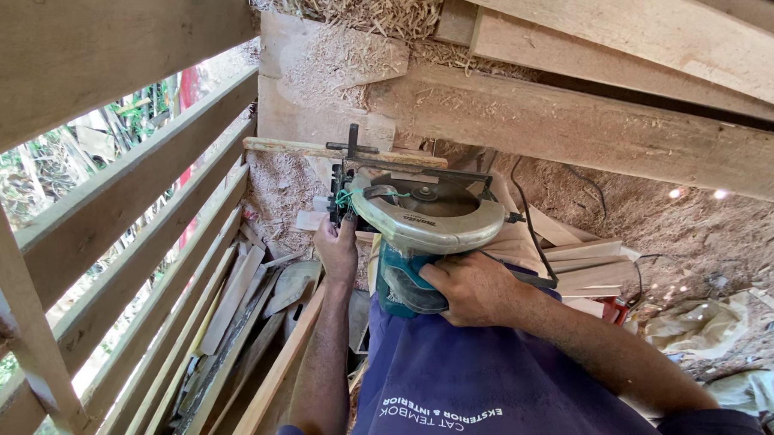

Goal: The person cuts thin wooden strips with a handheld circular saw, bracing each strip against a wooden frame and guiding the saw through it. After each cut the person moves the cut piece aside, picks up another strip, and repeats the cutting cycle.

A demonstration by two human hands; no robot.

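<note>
A handheld circular saw (421,220) with a silver blade guard and teal body is held in front of my chest. My right hand (471,287) grips its rear handle. My left hand (337,249) holds the front left of the saw by its black base. The saw's nose meets a narrow wooden strip (299,146) that runs left to right. A black cord (533,229) trails off the saw to the right. The blade itself is hidden under the guard.
A slatted wooden wall (122,252) rises at the left. Thick beams (590,125) cross overhead to the right. Offcuts and planks (237,334) lie below at left, more stacked pieces (586,266) at right. Sawdust covers the ground (679,224).
</note>
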